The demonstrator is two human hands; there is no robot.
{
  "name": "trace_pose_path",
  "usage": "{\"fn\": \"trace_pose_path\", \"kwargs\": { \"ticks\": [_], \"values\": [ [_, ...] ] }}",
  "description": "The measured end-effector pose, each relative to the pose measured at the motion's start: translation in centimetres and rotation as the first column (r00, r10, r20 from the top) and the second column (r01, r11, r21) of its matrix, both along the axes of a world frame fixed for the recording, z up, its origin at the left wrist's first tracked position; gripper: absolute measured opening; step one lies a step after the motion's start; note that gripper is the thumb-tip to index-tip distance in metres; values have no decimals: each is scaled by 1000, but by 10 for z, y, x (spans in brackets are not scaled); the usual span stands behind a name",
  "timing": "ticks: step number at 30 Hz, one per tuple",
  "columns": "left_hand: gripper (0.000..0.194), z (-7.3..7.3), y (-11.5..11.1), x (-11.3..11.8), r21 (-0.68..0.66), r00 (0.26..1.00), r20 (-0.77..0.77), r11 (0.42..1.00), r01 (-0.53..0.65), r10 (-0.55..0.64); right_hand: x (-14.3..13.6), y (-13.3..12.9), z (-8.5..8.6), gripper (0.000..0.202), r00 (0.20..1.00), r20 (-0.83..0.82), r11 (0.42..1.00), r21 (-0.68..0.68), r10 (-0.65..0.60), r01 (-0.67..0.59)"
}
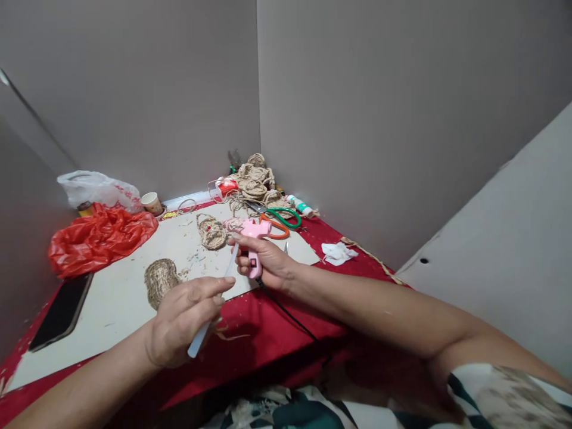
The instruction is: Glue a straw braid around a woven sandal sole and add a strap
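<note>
My left hand [185, 316] is closed around a long translucent glue stick [199, 341], which slants up toward my other hand. My right hand [270, 261] grips a pink glue gun [254, 269] by its handle, with the stick's upper end at its thumb and fingertips. A black cord [286, 313] runs down from the gun's handle. Left of the gun, a small woven straw slipper [213, 237] with a red bead lies on the white board [120, 322]. Partly hidden behind my left hand is a braided straw sole [158, 279].
Green-handled scissors [288, 218], an orange handle [281, 229] and a heap of straw pieces [254, 185] lie at the back. Leftward are a red plastic bag [102, 238], a phone [62, 313] and a paper cup [152, 203]. A crumpled tissue [338, 254] rests on the right.
</note>
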State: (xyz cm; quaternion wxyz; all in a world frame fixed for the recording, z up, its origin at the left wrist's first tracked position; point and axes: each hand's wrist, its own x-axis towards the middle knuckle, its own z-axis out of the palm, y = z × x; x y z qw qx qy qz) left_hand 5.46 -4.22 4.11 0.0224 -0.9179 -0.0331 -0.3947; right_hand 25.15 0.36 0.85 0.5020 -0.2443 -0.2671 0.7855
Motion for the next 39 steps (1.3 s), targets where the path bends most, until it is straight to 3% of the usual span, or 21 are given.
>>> {"fn": "trace_pose_path", "kwargs": {
  "ticks": [5, 9, 14, 19, 25, 29, 39],
  "values": [
    [32, -18, 5, 13, 44, 988, -26, 988, -148, 149, -9, -9, -1, 30, 998, 33, 998, 35, -44, 43],
    [36, -31, 24, 20, 37, 968, 9, 967, -251, 250, -13, -15, -2, 30, 975, 138, 968, 207, -176, 145],
    [33, -17, 6, 26, 64, 966, 108, 968, -243, 235, -9, -11, -1, 32, 860, 360, 892, 401, -361, 207],
    [22, -4, -21, 42, 210, 992, -18, 971, -116, 122, -6, -16, 1, 30, 794, 416, 839, 505, -443, 203],
    [21, -12, -17, 56, 209, 991, 1, 969, -130, 133, -3, -22, 0, 32, 703, 473, 764, 626, -532, 157],
    [22, -15, -16, 55, 241, 991, -3, 962, -128, 133, -2, -21, -1, 30, 682, 465, 728, 670, -564, 145],
    [25, -19, -16, 54, 265, 978, 16, 942, -206, 209, -5, -17, -8, 27, 627, 460, 690, 702, -628, 177]
  ]
}}
